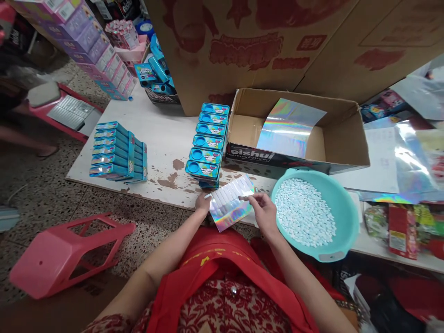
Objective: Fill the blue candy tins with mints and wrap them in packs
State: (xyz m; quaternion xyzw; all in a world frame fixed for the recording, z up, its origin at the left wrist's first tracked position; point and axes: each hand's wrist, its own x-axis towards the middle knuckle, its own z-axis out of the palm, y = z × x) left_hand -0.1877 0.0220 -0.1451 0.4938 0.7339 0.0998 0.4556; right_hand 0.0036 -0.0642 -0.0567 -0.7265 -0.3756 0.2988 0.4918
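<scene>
A shiny holographic sheet (231, 216) with a row of pale strips across its upper part is held tilted over the table's front edge. My left hand (203, 203) grips it by its left side, the fingertips partly hidden. Thumb and fingers of my right hand (265, 212) are pinched together at the right end of the strips; whether a strip is between them is too small to tell. Just behind the sheet stand stacked blue candy boxes (204, 155). A turquoise basin (351, 226) of small white candies (305, 212) is right of my right hand.
An open cardboard box (342, 108) behind the basin holds another holographic sheet (289, 125). More blue boxes (118, 152) are lined up at the table's left end. A pink plastic stool (69, 254) lies on the floor. Tall cartons (263, 46) rise at the back.
</scene>
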